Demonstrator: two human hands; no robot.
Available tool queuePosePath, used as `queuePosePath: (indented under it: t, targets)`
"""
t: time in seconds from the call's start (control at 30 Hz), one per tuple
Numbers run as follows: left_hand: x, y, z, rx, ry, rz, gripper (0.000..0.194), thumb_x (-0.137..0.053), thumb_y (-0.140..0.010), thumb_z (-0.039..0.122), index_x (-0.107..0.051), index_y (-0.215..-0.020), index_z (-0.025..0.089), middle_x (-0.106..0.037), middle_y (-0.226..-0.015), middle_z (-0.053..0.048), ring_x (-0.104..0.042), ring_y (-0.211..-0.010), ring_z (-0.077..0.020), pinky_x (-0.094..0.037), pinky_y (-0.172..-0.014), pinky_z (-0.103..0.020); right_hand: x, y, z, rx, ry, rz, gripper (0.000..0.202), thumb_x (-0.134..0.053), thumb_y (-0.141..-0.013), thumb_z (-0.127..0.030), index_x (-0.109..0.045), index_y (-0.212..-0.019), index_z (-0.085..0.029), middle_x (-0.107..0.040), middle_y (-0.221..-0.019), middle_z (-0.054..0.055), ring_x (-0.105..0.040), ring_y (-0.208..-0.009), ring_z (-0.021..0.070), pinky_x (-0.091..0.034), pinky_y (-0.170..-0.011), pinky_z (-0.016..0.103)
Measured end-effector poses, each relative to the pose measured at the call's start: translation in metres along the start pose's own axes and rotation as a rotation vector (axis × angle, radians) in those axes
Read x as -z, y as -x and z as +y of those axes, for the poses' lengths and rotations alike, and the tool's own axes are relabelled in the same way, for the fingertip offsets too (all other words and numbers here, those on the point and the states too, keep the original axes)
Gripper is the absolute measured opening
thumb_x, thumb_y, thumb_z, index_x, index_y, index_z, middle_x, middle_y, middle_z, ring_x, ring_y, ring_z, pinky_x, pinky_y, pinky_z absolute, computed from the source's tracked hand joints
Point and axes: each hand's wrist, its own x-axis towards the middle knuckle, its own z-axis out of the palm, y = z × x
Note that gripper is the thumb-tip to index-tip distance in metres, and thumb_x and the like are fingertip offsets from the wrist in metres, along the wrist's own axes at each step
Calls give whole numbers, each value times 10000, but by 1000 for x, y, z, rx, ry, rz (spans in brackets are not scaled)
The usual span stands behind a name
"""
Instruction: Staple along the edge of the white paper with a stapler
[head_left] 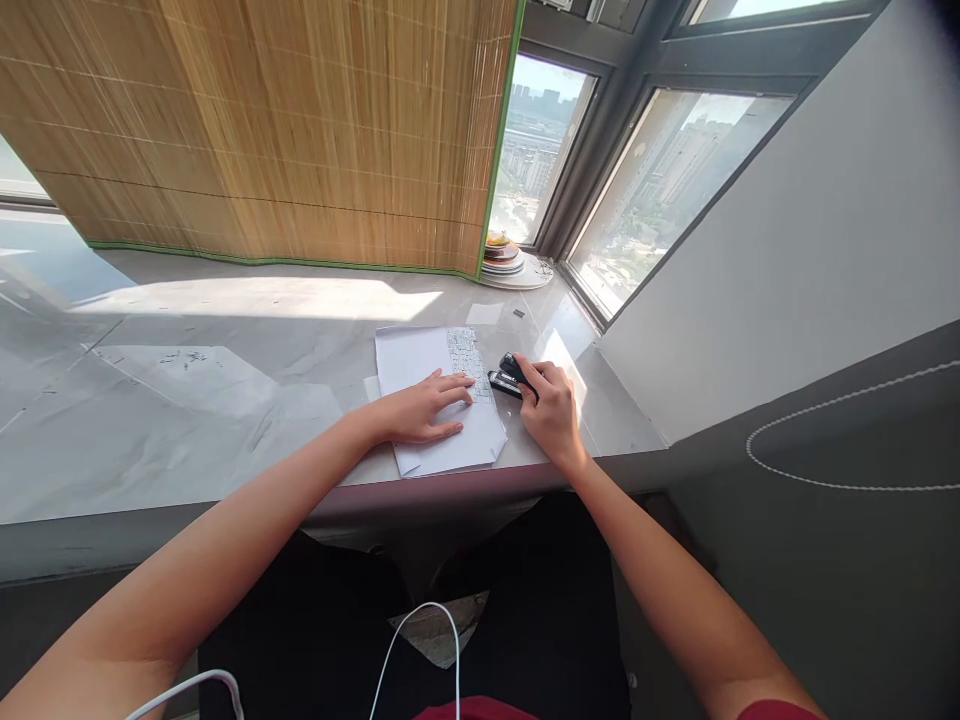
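White sheets of paper [416, 360] lie on the pale marble-look ledge, and many staples or small marks [463, 350] cover a strip along their upper right. My left hand [431, 408] rests flat on the paper with its fingers spread, holding nothing. Just right of the paper's edge, my right hand [551, 408] is wrapped round a black stapler [510, 376]. The stapler's jaws are apart and point left at the paper. Part of its body is hidden by my fingers.
A stack of plates [506, 265] stands in the window corner. A bamboo blind [262, 130] hangs over the back of the ledge [187, 440]. Small dark bits [187, 358] lie at the left, and a small dark piece [518, 313] behind the stapler. A white wall [750, 260] rises at the right.
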Motion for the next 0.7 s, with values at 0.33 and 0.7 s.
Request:
queuePosePath:
  t: [0.33, 0.7]
  targets:
    - [-5, -1, -4, 8, -43, -6, 536, -530, -1047, 454, -544, -1537, 238, -378, -1710, -158, -350, -1591, -338, -178, -1317, -650, 2, -1, -2, -16, 9, -12, 580, -520, -951, -105, -633, -1482, -311, -687, -1095, 97, -607, -1003, 295, -522, -896, 466]
    - [1, -2, 2, 23, 3, -11, 354, -541, -1031, 448, -594, -1276, 198, -428, -1672, -178, -395, -1564, -337, -191, -1328, -633, 3, -1, -3, -35, -13, -18, 582, -525, -956, -106, -632, -1485, -323, -681, -1090, 92, -601, -990, 284, -518, -888, 453]
